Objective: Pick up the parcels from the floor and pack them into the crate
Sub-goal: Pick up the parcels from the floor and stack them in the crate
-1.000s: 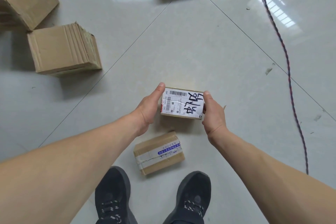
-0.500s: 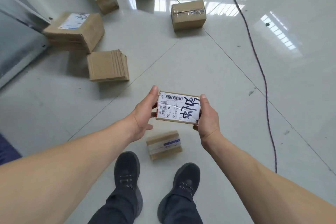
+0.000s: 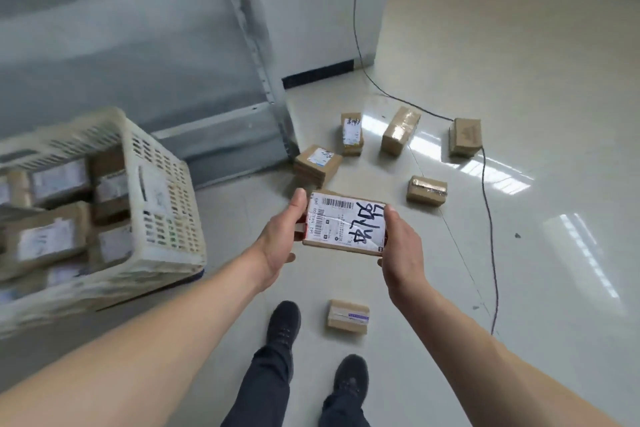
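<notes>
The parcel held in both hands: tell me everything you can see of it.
The parcel is a small, flat, brown cardboard box. A white shipping label with a barcode, fine print and large black handwritten marks covers most of its top face, and a bit of red shows at its left edge. It is held level above the floor, the left hand gripping its left end, the right hand its right end. Nothing else touches it.

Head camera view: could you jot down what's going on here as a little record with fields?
Held item: labelled parcel, gripped at its ends by the left hand and right hand
Label: white, with barcode and black handwriting
Crate: white plastic, to the person's left, already holding several parcels
Parcels on floor: one small parcel near the shoes, at least five more farther ahead
Cable: runs across the tiled floor on the right
Stage: parcel lifted, not yet in the crate
</notes>
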`<state>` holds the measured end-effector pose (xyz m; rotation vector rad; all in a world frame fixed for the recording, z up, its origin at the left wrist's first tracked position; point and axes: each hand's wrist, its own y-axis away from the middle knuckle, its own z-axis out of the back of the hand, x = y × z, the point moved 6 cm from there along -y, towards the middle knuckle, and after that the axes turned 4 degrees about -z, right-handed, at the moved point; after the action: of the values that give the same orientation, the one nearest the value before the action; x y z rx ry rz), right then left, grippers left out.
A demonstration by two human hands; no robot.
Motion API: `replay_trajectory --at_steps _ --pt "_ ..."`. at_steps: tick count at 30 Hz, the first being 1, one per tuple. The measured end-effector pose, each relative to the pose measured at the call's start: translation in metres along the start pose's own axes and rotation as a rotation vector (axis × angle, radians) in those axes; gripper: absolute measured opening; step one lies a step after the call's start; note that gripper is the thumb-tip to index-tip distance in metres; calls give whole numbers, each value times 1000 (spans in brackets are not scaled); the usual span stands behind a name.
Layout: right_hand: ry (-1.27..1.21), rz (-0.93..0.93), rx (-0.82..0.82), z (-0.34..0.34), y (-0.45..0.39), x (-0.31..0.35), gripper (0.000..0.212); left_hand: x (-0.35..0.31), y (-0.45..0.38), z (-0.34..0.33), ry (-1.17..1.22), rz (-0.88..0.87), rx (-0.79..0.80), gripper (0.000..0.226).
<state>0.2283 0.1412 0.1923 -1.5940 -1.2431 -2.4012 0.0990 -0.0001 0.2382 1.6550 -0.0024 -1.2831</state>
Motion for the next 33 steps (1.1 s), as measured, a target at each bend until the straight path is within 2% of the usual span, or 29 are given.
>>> replay_trajectory --at_steps 5,10,12,15,21,24,27,30,33 --pt "93 172 211 -62 76 78 56 -33 97 78 130 -104 -167 50" --pt "190 264 390 -140 147 112 57 -24 170 164 223 -143 -304 53" --pt "232 307 423 -165 166 118 47 -13 186 192 261 -135 -345 53" --pt "276 352 473 -218 206 125 37 7 214 247 310 -150 -397 53" --pt "375 412 519 -326 272 113 48 48 259 352 407 -207 -459 43" --pt "406 408 564 -379 305 111 34 66 276 402 418 -211 -456 42" --pt "442 403 606 -427 328 105 34 83 288 451 414 -218 -461 47" --pt "491 423 634 -472 346 96 43 100 300 492 454 -193 -506 52" --pt "533 422 632 -514 355 95 33 114 305 528 464 -170 -555 51"
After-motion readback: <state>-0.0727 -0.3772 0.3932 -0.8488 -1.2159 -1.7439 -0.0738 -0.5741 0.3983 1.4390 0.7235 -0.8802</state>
